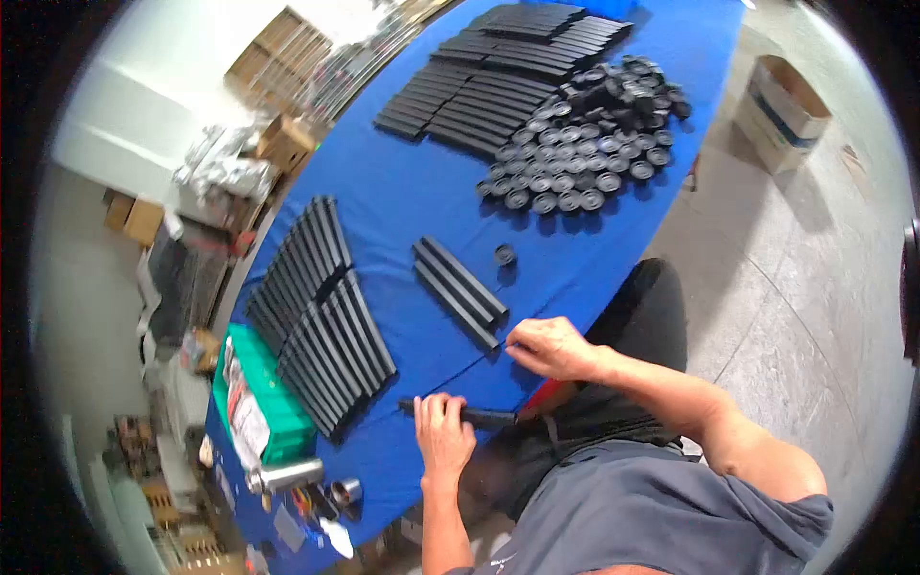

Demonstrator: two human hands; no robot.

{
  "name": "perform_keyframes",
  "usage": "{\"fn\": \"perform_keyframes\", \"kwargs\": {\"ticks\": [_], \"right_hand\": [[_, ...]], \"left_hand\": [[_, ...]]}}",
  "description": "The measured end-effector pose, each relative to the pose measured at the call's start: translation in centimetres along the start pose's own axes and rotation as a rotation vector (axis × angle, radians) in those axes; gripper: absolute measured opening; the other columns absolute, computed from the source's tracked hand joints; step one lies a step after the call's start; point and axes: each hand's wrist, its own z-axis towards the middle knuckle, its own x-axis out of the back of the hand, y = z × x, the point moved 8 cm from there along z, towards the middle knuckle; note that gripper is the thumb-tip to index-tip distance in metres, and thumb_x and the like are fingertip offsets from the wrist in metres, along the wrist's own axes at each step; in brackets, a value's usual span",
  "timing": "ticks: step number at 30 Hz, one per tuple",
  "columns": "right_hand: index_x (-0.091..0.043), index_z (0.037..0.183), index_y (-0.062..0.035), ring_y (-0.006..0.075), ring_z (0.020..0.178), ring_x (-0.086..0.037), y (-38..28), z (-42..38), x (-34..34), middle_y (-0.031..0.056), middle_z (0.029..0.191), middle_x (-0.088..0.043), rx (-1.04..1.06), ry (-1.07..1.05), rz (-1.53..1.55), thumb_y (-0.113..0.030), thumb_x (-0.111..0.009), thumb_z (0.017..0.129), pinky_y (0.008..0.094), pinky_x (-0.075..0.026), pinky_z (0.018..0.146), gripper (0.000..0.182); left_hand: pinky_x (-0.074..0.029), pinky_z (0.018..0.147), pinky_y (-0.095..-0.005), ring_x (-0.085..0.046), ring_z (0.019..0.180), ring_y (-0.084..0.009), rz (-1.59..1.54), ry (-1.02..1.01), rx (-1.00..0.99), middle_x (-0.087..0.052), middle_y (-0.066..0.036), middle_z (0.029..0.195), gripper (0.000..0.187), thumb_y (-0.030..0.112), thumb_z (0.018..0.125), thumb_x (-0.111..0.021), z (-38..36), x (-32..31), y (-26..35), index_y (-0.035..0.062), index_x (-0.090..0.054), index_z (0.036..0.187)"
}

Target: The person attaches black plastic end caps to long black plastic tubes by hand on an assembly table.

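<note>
My left hand [444,436] lies over a black tube [489,417] at the table's near edge, its fingers wrapped on one end of it. Above the tube's other end is my right hand [551,347], with fingers curled together; whatever they may hold is hidden. Just beyond it, a few black tubes [462,278] lie side by side on the blue cloth [383,206]. A single round black cap [504,255] sits near them.
Two rows of black tubes [326,355] lie to the left, beside a green bin [287,412]. A metal cylinder [287,474] and a metal cup [346,492] stand close by. Further off are many black caps [565,163] and stacked tubes [498,105]. A cardboard box [781,115] stands on the floor.
</note>
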Motion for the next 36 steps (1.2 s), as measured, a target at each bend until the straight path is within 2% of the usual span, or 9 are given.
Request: {"fn": "perform_keyframes", "kwargs": {"ticks": [5, 6, 10, 13, 18, 21, 26, 32, 36], "right_hand": [[-0.067, 0.103, -0.0005, 0.0350, 0.082, -0.071, -0.2, 1.1, -0.2, 0.0175, 0.090, -0.070, -0.273, -0.129, 0.234, -0.015, -0.068, 0.094, 0.0435, -0.057, 0.070, 0.017], [-0.067, 0.116, 0.0009, 0.0323, 0.084, -0.072, -0.7, 1.2, -0.8, 0.0184, 0.094, -0.071, -0.371, -0.228, 0.313, -0.012, -0.068, 0.093, 0.0422, -0.057, 0.074, 0.026], [-0.060, 0.136, -0.0007, 0.0336, 0.100, -0.072, -3.2, 1.4, -4.8, 0.0197, 0.107, -0.073, -0.209, -0.378, 0.519, -0.011, -0.069, 0.091, 0.0417, -0.056, 0.087, 0.047], [-0.059, 0.138, -0.0007, 0.0352, 0.103, -0.071, -4.5, 1.5, -7.2, 0.0207, 0.112, -0.072, -0.137, -0.477, 0.564, -0.013, -0.072, 0.088, 0.0421, -0.056, 0.089, 0.053], [-0.061, 0.140, -0.0017, 0.0365, 0.111, -0.070, -4.6, 1.1, -7.5, 0.0216, 0.126, -0.070, -0.047, -0.388, 0.640, -0.023, -0.078, 0.089, 0.0423, -0.056, 0.095, 0.058], [-0.065, 0.134, -0.0010, 0.0363, 0.106, -0.072, -4.4, 0.9, -7.1, 0.0219, 0.118, -0.072, -0.095, -0.430, 0.670, -0.032, -0.078, 0.091, 0.0422, -0.057, 0.090, 0.054], [-0.067, 0.131, -0.0010, 0.0320, 0.091, -0.074, -3.4, 0.4, -7.8, 0.0190, 0.104, -0.075, -0.081, -0.333, 0.638, -0.032, -0.080, 0.091, 0.0408, -0.057, 0.079, 0.053], [-0.068, 0.130, -0.0022, 0.0225, 0.080, -0.072, -2.9, 0.6, -7.0, 0.0146, 0.096, -0.075, -0.201, -0.320, 0.790, -0.027, -0.081, 0.090, 0.0363, -0.057, 0.073, 0.049], [-0.068, 0.126, -0.0015, 0.0167, 0.077, -0.069, -2.5, 0.8, -7.4, 0.0123, 0.091, -0.074, -0.196, -0.257, 0.909, -0.024, -0.081, 0.091, 0.0335, -0.056, 0.071, 0.044]], "left_hand": [[-0.043, 0.106, -0.0552, -0.058, 0.106, -0.0394, -0.011, 0.107, 0.056, -0.062, -0.015, 0.103, 0.030, 0.000, 0.072, -0.060, -0.8, 2.0, -0.4, 0.0033, -0.061, 0.102], [-0.047, 0.098, -0.0518, -0.059, 0.103, -0.0398, -0.041, 0.130, 0.053, -0.063, -0.016, 0.101, 0.031, -0.003, 0.071, -0.059, -0.8, 2.5, -0.6, 0.0019, -0.060, 0.102], [-0.050, 0.087, -0.0487, -0.061, 0.097, -0.0402, -0.109, 0.158, 0.099, -0.064, -0.017, 0.099, 0.032, -0.008, 0.073, -0.056, -1.0, 3.4, -0.4, 0.0006, -0.060, 0.103], [-0.050, 0.085, -0.0487, -0.061, 0.095, -0.0400, -0.168, 0.130, 0.139, -0.064, -0.018, 0.097, 0.029, -0.007, 0.075, -0.057, -0.8, 3.4, -0.4, 0.0005, -0.059, 0.103], [-0.052, 0.089, -0.0486, -0.063, 0.101, -0.0383, -0.226, -0.065, 0.154, -0.066, -0.016, 0.106, 0.039, -0.003, 0.077, -0.060, -0.9, 2.0, 0.0, -0.0001, -0.061, 0.116], [-0.052, 0.091, -0.0473, -0.064, 0.102, -0.0373, -0.203, 0.090, 0.143, -0.066, -0.017, 0.111, 0.039, -0.004, 0.076, -0.066, -0.4, 3.1, 1.2, -0.0005, -0.061, 0.115], [-0.055, 0.091, -0.0377, -0.069, 0.102, -0.0286, -0.304, 0.052, 0.303, -0.067, -0.015, 0.110, 0.038, -0.005, 0.077, -0.073, -1.5, 1.9, -1.3, 0.0011, -0.062, 0.113], [-0.053, 0.097, -0.0369, -0.069, 0.108, -0.0273, -0.444, -0.098, 0.372, -0.068, -0.015, 0.116, 0.040, -0.001, 0.080, -0.075, -0.6, 1.6, -1.0, -0.0011, -0.064, 0.119], [-0.052, 0.099, -0.0374, -0.068, 0.110, -0.0279, -0.349, -0.026, 0.256, -0.069, -0.016, 0.116, 0.043, 0.000, 0.081, -0.075, 0.0, 2.0, -0.8, 0.0004, -0.065, 0.123]]}}
